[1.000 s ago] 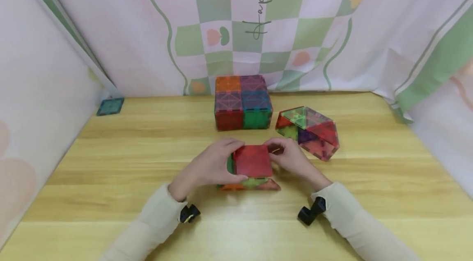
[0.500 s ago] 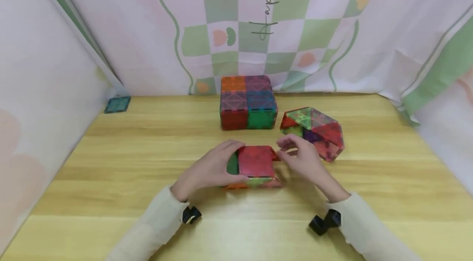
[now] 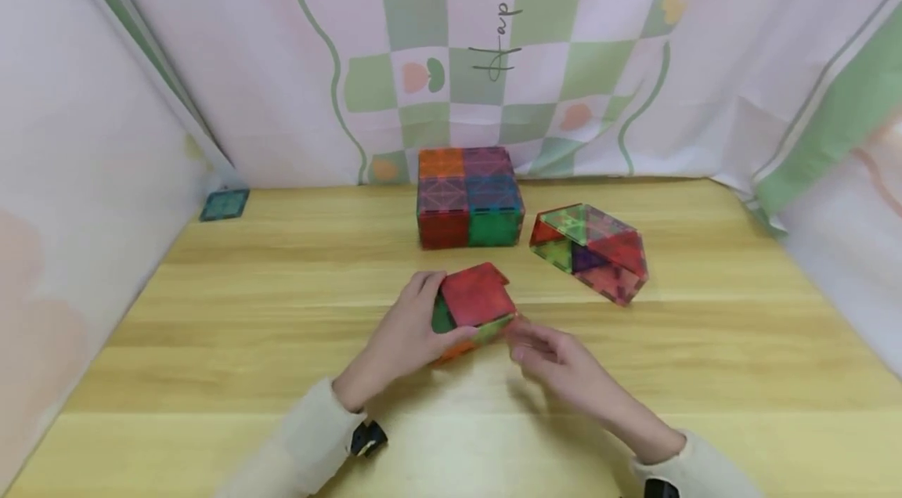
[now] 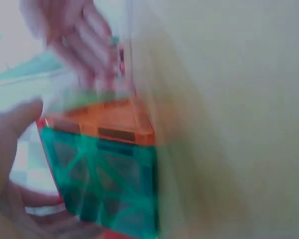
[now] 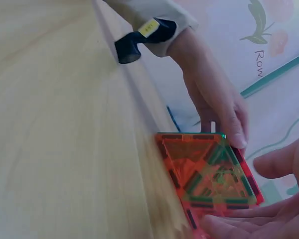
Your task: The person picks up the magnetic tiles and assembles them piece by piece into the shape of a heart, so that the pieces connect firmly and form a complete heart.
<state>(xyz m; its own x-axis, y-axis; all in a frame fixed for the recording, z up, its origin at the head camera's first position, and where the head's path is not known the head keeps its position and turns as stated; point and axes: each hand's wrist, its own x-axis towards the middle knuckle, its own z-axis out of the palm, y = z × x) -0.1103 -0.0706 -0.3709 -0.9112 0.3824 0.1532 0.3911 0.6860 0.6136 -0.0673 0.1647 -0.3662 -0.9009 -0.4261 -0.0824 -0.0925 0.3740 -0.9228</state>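
Observation:
My left hand [image 3: 405,330] grips a small magnetic-tile block [image 3: 479,296] from the left, thumb at the front and fingers at the back. A red square tile tops the block, and a teal-green square tile [image 4: 99,179] makes its left side. In the right wrist view, orange and green triangle tiles [image 5: 204,169] form the front, with a reddish tile [image 5: 194,213] beside them. The fingers of my right hand [image 3: 564,365] touch the front right corner, thumb apart from them. The far side of the block is mostly hidden.
Behind the block stands a larger box of coloured magnetic tiles [image 3: 468,196]. To its right lies a many-sided magnetic-tile shape [image 3: 595,251], partly open at the front. One teal tile [image 3: 224,204] lies at the table's far left corner. A patterned curtain [image 3: 479,52] hangs behind.
My right hand has moved from the block's back right side to its front right corner. The block has turned anticlockwise in my left hand, which still grips it.

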